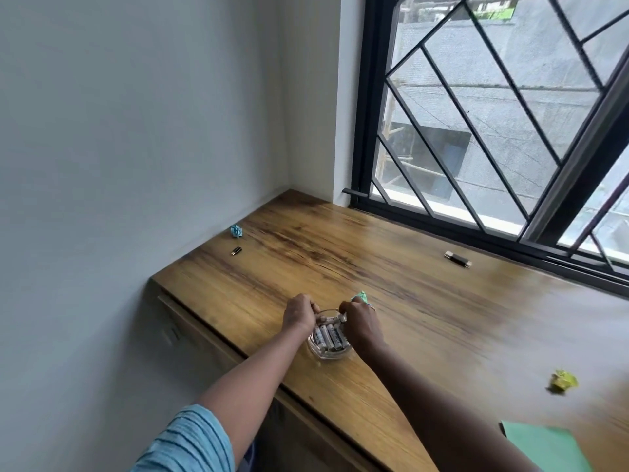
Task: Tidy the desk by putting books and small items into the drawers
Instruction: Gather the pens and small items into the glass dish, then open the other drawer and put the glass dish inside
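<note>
We find both hands at the far rim of a glass dish (pixel 329 352), which sits near the front edge of the desk (pixel 425 318). The left hand (pixel 299 313) curls its fingers (pixel 313 306) over the rim. The right hand (pixel 360 321) is also curled there; we cannot tell whether it pinches the rim or the battery (pixel 328 319) lying crosswise between the fingertips. More batteries (pixel 328 337) lie in the dish, just nearer than the fingers.

A green wad (pixel 361 296) sits just beyond the right fingers, partly hidden by the knuckles. Well beyond the left fingers lie a blue wad (pixel 236 230) and a small black plug (pixel 235 251). Far to the right of the fingers lie a black stick (pixel 457 259), a yellow wad (pixel 563 381) and a green sheet (pixel 544 447). A closed drawer (pixel 177 332) fronts the desk, below and left of the fingers.
</note>
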Tool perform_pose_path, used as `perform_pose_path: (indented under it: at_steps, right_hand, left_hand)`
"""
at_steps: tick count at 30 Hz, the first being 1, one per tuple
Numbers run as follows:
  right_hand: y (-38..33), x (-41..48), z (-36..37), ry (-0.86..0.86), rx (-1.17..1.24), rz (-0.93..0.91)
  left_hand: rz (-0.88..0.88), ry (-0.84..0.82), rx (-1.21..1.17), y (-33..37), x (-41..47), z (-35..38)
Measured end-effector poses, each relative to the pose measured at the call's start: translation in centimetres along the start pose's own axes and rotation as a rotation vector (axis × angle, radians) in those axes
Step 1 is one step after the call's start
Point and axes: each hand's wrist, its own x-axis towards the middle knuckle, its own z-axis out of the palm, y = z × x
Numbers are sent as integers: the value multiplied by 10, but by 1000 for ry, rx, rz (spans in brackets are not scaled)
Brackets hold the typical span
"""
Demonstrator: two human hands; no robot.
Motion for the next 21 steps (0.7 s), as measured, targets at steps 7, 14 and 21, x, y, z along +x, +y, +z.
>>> perform_pose_path:
  at_steps: [7, 14, 21]
  right_hand:
    - [9, 4, -9, -8, 27, -15]
    - [-2, -23, 12, 260, 126, 201]
    - [-83, -91, 91, 359, -189, 16]
  left_hand:
    - [149, 135, 109, -24, -10, -11]
    - [520, 211, 418, -99, -12, -32]
    - [617, -14, 612, -167, -36, -36]
